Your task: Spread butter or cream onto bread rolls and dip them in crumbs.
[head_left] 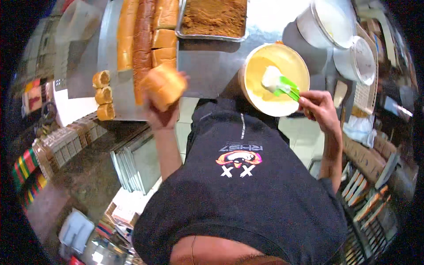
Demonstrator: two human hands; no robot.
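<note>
My left hand [164, 115] is closed round a golden bread bun [163, 86], raised near the table's front edge and smeared by motion. In my right hand [321, 108] is the handle of a bright green spatula [289, 87]. White cream [271, 77] covers the spatula's head, which is over a round tub [282, 109] of pale yellow spread [258, 73]. Whether the head touches the spread, I cannot tell. Beyond the bun lie rows of bread: a golden row [127, 35], a darker brown row [143, 39] and a row of cut pieces [164, 39].
Several small bread pieces [104, 95] line up at the table's left front. A foil tray [212, 39] of brown crumbly filling stands at the back. Two white tubs [316, 33] [357, 62] are at the right. Thin upright panels [128, 170] stand below the table at left.
</note>
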